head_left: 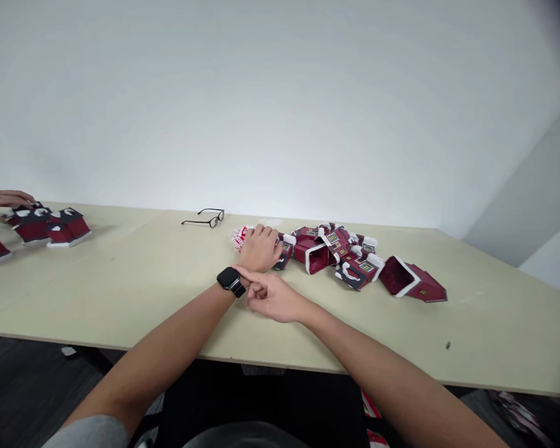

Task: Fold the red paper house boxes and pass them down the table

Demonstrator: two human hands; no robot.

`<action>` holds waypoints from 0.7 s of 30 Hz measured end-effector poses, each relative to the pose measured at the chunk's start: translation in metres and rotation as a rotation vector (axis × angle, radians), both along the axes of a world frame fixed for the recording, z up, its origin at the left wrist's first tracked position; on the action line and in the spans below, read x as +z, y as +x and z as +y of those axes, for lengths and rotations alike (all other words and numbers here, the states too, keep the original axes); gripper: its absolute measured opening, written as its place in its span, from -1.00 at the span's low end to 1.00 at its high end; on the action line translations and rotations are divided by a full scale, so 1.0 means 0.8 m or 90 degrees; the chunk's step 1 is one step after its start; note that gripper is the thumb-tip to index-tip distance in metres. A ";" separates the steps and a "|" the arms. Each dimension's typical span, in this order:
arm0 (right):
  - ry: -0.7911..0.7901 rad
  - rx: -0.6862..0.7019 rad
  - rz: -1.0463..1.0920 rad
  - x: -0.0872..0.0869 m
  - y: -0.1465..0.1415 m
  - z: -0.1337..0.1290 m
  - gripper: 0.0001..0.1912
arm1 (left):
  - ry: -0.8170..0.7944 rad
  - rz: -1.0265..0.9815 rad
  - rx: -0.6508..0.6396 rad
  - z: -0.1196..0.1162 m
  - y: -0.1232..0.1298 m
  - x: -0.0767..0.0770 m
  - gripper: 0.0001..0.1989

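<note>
My left hand (260,249) lies with its fingers loosely stretched forward, palm down. It is beside a red-and-white bundle (239,239) and partly covers a small dark red model house (284,250). Around its wrist sits a black smartwatch (228,278) with a dark screen. My right hand (276,297) holds nothing; its index finger is extended to the edge of the watch, and the other fingers are curled. Right of my hands, several dark red model houses (340,242) with white trim lie in a pile. One hollow house (420,285) rests on its side at the right end.
Black-framed glasses (213,222) lie toward the table's back. At the far left, another person's hand (7,198) touches a group of similar houses (69,228). A small dark bit (448,345) lies near the front edge of the table (144,286). A wall stands behind.
</note>
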State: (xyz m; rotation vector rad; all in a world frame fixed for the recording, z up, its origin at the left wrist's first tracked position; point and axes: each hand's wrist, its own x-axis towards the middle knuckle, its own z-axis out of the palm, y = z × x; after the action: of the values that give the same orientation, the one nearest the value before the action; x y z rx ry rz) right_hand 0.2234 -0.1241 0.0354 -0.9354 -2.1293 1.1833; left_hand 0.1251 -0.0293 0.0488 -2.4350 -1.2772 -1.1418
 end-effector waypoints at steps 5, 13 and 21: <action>-0.021 0.006 -0.040 0.002 0.005 -0.003 -0.11 | -0.030 0.005 -0.043 0.003 0.005 -0.016 -0.66; 0.100 -0.269 0.054 0.023 0.031 0.010 -0.40 | -0.056 0.134 -0.053 0.010 0.007 -0.037 -0.65; 0.314 -0.546 0.038 0.030 0.095 0.058 -0.59 | -0.020 0.117 -0.053 -0.007 0.010 -0.044 -0.40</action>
State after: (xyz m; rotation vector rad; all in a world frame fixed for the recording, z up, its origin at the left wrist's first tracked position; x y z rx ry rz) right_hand 0.2991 -0.0780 0.0596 -1.3293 -1.5516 0.2406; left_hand 0.1333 -0.0348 0.0135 -2.5690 -1.1573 -0.8971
